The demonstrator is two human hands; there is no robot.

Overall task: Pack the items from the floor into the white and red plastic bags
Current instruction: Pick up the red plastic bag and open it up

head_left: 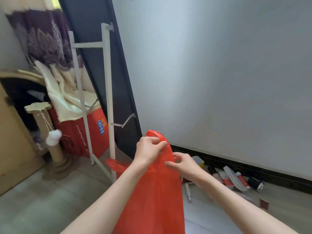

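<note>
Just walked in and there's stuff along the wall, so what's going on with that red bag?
A person is holding up a red plastic bag with both bare hands. The left hand pinches the bag near its handle, and the right hand grips the top edge beside it, apparently working the mouth open. The items to pack, including tubes and a small black container, lie on the floor by the wall. No white bag shows in this view.
</note>
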